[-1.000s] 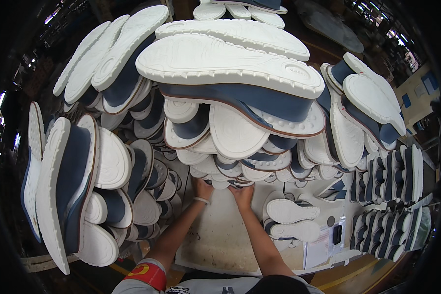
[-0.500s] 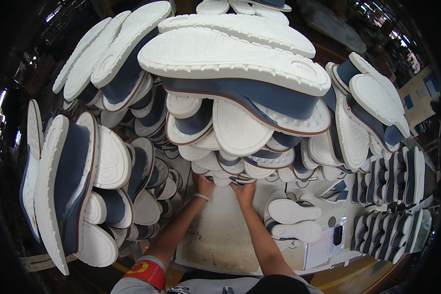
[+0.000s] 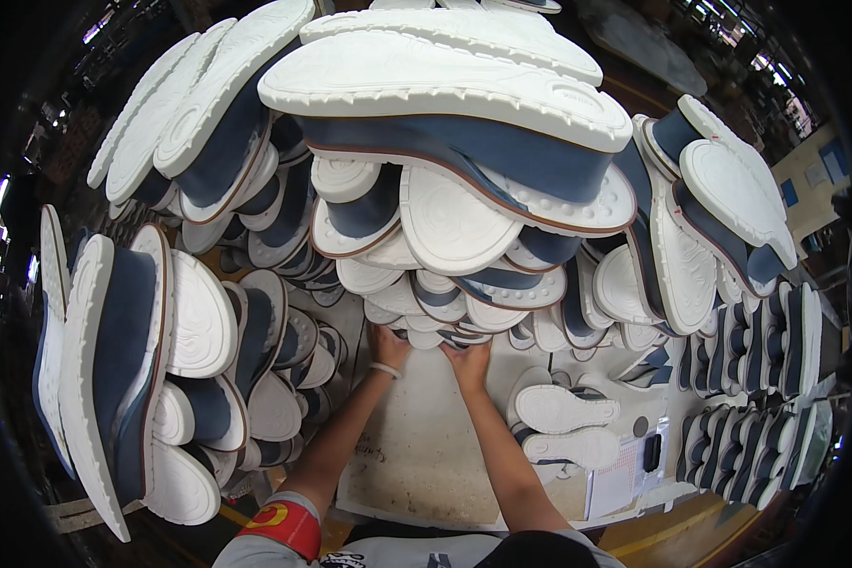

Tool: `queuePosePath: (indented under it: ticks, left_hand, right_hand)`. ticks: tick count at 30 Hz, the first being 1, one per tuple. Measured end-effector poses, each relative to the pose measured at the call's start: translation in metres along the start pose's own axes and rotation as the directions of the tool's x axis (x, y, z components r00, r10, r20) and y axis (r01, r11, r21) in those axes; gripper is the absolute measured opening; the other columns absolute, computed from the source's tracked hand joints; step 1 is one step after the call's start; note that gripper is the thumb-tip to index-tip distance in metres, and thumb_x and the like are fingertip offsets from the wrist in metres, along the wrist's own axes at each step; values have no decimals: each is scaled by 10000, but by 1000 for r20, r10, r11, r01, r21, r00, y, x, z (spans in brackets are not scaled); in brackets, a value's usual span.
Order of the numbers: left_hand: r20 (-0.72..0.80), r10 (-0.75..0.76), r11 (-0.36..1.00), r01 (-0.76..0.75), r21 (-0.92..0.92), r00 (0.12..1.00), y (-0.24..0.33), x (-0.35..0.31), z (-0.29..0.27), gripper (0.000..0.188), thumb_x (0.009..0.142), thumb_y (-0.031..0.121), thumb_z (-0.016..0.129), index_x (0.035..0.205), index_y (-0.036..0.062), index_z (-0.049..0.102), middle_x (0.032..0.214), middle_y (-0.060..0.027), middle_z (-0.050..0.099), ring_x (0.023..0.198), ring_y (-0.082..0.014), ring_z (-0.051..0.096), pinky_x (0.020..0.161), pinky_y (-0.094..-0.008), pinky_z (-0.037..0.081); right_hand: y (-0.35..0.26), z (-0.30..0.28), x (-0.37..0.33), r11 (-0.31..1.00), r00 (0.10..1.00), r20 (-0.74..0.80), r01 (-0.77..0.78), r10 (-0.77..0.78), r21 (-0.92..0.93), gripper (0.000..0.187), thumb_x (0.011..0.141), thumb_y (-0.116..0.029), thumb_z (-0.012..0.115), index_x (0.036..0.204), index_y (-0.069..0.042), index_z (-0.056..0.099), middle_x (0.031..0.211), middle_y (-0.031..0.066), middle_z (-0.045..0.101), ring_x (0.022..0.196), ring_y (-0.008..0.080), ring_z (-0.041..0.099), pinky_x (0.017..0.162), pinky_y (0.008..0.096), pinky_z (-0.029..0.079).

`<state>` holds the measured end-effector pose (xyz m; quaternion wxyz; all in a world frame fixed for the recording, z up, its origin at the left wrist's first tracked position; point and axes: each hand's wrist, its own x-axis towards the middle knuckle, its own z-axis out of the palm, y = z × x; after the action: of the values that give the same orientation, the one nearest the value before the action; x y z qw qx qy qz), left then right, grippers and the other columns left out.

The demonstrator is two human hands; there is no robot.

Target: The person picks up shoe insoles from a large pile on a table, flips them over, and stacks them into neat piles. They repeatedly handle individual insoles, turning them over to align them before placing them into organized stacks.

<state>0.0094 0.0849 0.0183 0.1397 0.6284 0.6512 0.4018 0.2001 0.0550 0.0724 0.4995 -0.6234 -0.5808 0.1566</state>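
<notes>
Subject of inspection: a tall central stack (image 3: pixel 459 218) of white-soled sandals with dark blue straps, standing on the far part of the counter (image 3: pixel 426 454), in front of the person.

Hazard: the stack could topple or shed its upper pieces. The likely cause would be uneven pressure from the two hands at its base, since the pieces lie at differing angles and nothing is seen steadying the top. A sideways shift could also knock the right-hand stack (image 3: pixel 682 251), which appears close beside the central stack, or the left-hand stack (image 3: pixel 128 350) across a gap from it.

Fingers: the left hand (image 3: pixel 389 347) is at the near left base of the central stack, the right hand (image 3: pixel 469 360) at its near right base. Both appear to touch the lowest sandals. The fingertips are hidden beneath; how far apart the fingers stand, or whether they are clamped, cannot be told.

Also noted: loose sandals (image 3: pixel 563 410), nearer the person and right of the central stack.
</notes>
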Motion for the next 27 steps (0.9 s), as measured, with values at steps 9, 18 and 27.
queuePosePath:
  ticks: [9, 18, 27]
  left_hand:
    - [-23, -2, 1000, 2, 1, 1000, 10, 4, -6, 1101, 593, 442, 917, 1402, -53, 360, 1351, -285, 496, 1262, -465, 470, 1057, -518, 385]
    - [34, -68, 993, 71, -95, 997, 19, 7, -14, 1238, 567, 423, 936, 1477, -54, 245, 1414, -315, 426, 1290, -502, 420, 1069, -539, 358]
    - [222, -72, 982, 108, -155, 972, 78, -67, -73, 1022, 795, 202, 818, 1559, -4, 172, 1565, -281, 291, 1441, -442, 286, 1190, -491, 231]
  right_hand:
    - [-11, -3, 2, 998, 999, -13, -41, 40, -56, 740, 553, -197, 965, 1179, 20, 636, 1226, 242, 596, 1181, 448, 522, 1013, 470, 435]
    - [-30, -8, -24, 971, 973, 74, -211, 219, -110, 1061, 707, -191, 877, 1485, 97, 217, 1530, 355, 285, 1391, 512, 327, 1164, 470, 318]
    - [-111, -69, -118, 967, 882, 415, -143, 222, -212, 1060, 804, -142, 757, 1571, 1, 41, 1545, 356, 265, 1457, 484, 257, 1176, 435, 336]
